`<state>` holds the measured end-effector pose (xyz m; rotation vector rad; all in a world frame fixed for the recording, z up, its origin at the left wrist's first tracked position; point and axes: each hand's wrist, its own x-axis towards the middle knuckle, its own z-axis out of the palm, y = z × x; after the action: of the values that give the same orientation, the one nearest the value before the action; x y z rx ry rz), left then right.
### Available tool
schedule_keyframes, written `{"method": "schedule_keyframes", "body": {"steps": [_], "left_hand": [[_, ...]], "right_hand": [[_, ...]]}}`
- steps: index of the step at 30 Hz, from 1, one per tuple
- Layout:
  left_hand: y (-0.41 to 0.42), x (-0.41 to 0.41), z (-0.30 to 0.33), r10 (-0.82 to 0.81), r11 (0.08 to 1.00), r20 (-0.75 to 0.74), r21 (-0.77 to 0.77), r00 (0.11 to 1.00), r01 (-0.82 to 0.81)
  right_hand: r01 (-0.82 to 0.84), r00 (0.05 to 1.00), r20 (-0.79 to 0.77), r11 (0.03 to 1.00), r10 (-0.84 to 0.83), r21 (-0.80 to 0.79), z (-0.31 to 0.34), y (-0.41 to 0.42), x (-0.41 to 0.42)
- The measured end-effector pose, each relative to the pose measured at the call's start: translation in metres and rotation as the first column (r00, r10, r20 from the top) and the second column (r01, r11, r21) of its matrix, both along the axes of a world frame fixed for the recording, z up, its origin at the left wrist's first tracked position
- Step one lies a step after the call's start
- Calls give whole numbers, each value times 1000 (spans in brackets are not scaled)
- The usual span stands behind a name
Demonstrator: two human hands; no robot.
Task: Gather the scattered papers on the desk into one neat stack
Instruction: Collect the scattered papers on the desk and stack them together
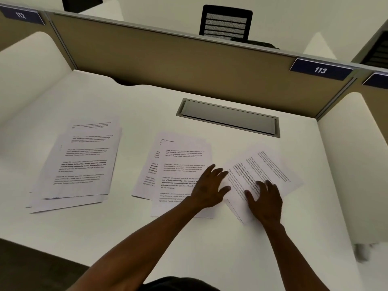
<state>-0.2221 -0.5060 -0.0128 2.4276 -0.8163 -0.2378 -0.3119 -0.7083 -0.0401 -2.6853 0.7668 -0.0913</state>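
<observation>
Nearest me, both bare forearms reach out over the white desk (210, 248). The right hand (265, 201) lies flat, palm down, on the right pile (262, 175), a small skewed batch of sheets turned at an angle to the rest; its fingers are spread apart and pressing, not pinching anything. The left hand (207, 187) is also open with fingers splayed, resting on the lower right part of the middle pile (178, 175), its fingertips just reaching the edge of the right pile. The two piles touch or slightly overlap there; I cannot tell which lies on top.

Further left, well apart from both hands, the left pile (79, 162) sits fanned out and untouched. Beyond the papers a closed cable hatch (228, 117) is set into the desk, and behind it stands the partition (168, 59) with a 113 tag (320, 69).

To my eye the gathering is barely begun, with three groups to merge. The risk is in sliding the angled batch with a flat palm: only the top sheet may move, fanning the pile further, or a corner may catch under the middle pile and crease. The loose lower sheets near the desk's front could also be nudged off.
</observation>
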Motion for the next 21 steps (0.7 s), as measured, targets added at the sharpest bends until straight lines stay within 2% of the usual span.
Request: {"method": "schedule_keyframes", "body": {"steps": [2,5,6,8,10,11,14,16,21], "left_hand": [[-15,0,-1,-8,998,-25,69,1000,9],[-26,-1,-5,-17,973,-96,228,995,39],[-27,-3,-6,-40,962,-100,266,994,65],[-29,-10,-11,-78,949,-96,297,992,103],[-31,-18,-15,-83,948,-82,299,993,104],[-31,-22,-17,-79,950,-73,297,994,97],[-34,-33,-21,-60,958,-69,278,996,77],[-35,-37,-23,-47,965,-71,255,996,64],[-33,-39,-19,-6,984,-84,178,996,21]], "right_hand": [[-57,998,-10,998,57,10,0,-10,-3],[-87,996,23,990,85,112,5,-20,-7],[-53,997,63,991,45,124,6,-22,-9],[121,980,140,985,-139,126,8,-23,-16],[299,940,121,941,-318,158,8,-21,-21],[333,934,80,931,-348,150,8,-20,-23],[296,953,39,948,-302,114,12,-17,-19],[312,941,72,931,-330,192,18,-16,-13],[416,859,111,807,-500,419,29,-18,-3]]}}
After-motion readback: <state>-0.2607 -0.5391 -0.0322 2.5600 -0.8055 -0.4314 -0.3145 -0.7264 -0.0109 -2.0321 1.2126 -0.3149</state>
